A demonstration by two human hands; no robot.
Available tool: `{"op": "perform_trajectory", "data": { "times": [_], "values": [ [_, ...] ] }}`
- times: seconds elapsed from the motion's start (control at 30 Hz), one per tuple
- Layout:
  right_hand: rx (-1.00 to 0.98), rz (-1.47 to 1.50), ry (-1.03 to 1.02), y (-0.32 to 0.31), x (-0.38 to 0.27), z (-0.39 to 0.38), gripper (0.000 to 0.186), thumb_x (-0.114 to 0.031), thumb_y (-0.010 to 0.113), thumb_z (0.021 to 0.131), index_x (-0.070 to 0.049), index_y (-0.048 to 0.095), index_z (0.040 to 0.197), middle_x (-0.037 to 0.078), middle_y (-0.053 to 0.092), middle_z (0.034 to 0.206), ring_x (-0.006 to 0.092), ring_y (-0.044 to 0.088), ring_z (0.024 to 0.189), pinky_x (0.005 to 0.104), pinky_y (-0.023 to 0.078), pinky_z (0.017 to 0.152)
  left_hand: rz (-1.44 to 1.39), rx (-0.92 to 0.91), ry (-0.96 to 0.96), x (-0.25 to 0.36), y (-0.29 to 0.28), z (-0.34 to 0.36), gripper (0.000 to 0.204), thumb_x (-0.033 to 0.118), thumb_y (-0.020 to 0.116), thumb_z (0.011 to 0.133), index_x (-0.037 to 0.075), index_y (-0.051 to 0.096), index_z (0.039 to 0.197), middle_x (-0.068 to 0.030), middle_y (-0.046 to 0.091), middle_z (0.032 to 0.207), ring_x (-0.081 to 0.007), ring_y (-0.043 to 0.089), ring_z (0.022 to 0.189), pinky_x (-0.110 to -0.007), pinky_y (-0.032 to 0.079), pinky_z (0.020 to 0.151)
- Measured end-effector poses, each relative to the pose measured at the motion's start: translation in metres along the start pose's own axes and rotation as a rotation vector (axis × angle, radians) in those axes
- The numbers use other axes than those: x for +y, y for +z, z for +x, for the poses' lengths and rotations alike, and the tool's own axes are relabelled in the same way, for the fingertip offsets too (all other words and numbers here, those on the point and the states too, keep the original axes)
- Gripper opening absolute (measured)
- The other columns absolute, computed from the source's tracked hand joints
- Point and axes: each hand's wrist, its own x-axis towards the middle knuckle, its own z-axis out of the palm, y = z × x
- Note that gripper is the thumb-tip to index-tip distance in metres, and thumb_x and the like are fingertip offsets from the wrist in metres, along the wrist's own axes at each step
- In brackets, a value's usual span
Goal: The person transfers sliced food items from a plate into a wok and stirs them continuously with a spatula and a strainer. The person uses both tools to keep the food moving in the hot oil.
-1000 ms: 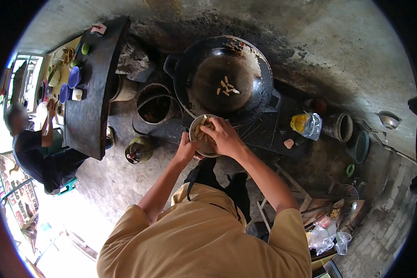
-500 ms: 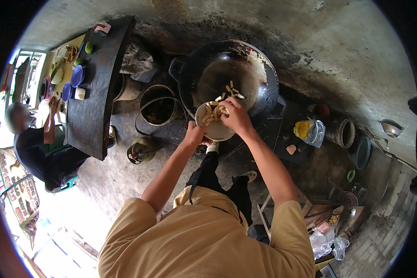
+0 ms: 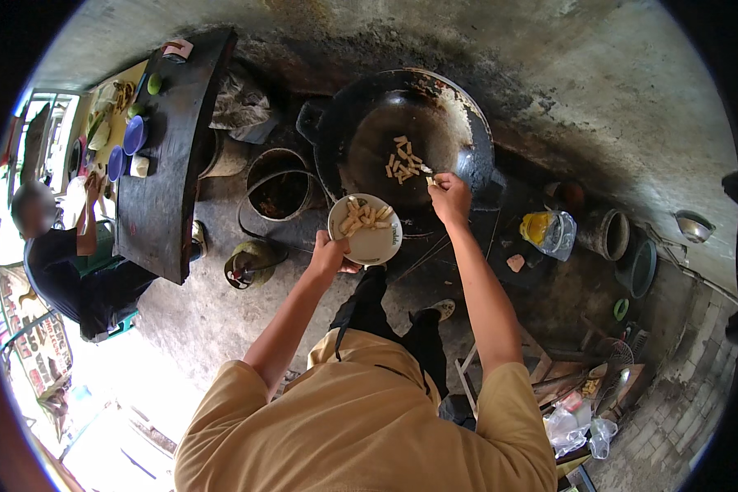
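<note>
My left hand (image 3: 330,256) grips the rim of a shallow white bowl (image 3: 375,248), which is held over the near edge of a big black wok (image 3: 361,102). Short pale-brown food sticks (image 3: 361,215) lie in the bowl's far part. More such sticks (image 3: 403,161) are scattered on the wok's bottom, with a small whitish bit beside them. Over the wok's right near side, my right hand (image 3: 451,199) has its fingers pinched together. A small pale piece (image 3: 431,181) shows at its fingertips.
Left of the wok stands a bucket (image 3: 280,215), with a green gas cylinder (image 3: 250,264) nearer me. A dark table (image 3: 160,193) holds purple bowls (image 3: 134,134); another person (image 3: 74,254) sits beyond it. To the right lie a yellow plastic bag (image 3: 541,230) and a wooden rack (image 3: 541,353).
My right hand has left the bowl and moved right, over the wok's near right side. More sticks lie in the wok. The bowl has shifted left and a little toward me.
</note>
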Motion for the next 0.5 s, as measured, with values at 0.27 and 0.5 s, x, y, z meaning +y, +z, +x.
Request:
{"op": "perform_trajectory", "data": {
  "times": [0.27,0.5],
  "values": [
    [-0.107,0.387,0.218,0.001,-0.006,0.019,0.032,-0.027,0.075,0.086,0.001,0.071,0.103,0.019,0.074,0.098,0.0313,0.072,0.092,0.0410,0.056,0.081,-0.053,-0.026,-0.002,-0.004,-0.001,-0.013,0.041,0.005,0.050,0.083,-0.007,0.036,0.119,-0.0234,0.062,0.085,-0.0297,0.068,0.057,-0.035,0.061,0.049],
    [-0.130,0.143,-0.115,-0.026,-0.052,-0.041,0.053,-0.028,0.071,0.091,0.006,0.057,0.129,0.025,0.065,0.124,0.0334,0.064,0.119,0.0386,0.051,0.099,-0.070,-0.058,0.018,-0.009,-0.002,-0.015,0.041,0.005,0.049,0.083,-0.003,0.036,0.121,-0.0223,0.063,0.087,-0.0290,0.067,0.056,-0.035,0.060,0.048]
  ]
}}
